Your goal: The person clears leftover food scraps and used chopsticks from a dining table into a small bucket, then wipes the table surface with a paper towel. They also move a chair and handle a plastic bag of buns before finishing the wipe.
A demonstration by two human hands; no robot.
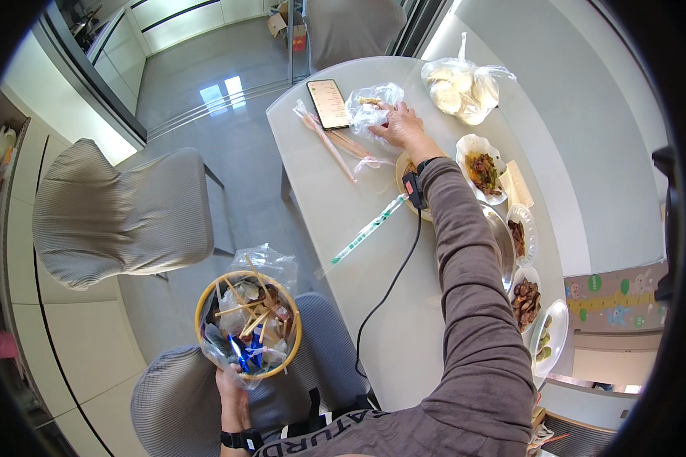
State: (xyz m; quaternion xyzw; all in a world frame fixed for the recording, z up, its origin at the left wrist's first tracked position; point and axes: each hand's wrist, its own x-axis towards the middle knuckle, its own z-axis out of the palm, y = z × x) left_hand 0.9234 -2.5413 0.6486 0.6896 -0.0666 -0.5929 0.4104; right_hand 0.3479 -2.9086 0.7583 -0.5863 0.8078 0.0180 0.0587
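My left hand [234,385] grips the near rim of a round trash bin [299,320] with a yellow rim and a clear liner. Wooden sticks, crumpled plastic and a blue foil wrapper [246,351] fill the bin. Across the table, my right hand [400,124] has its fingers closed on a crumpled clear plastic bag [377,94] with a bit of food in it. Beside that bag lie a smartphone [328,104] with a lit screen and wrapped straws or chopsticks [326,137]. A yellowish plate [401,168] is partly hidden under my right forearm.
A tied bag of pale buns [457,88] sits at the table's far end. Along the right edge stand a dish of cooked food [483,171], a metal bowl [500,240] and several plates. A green-printed wrapper [369,229] and a black cable [397,285] lie on the table [400,348]. Covered chairs [148,211] stand left.
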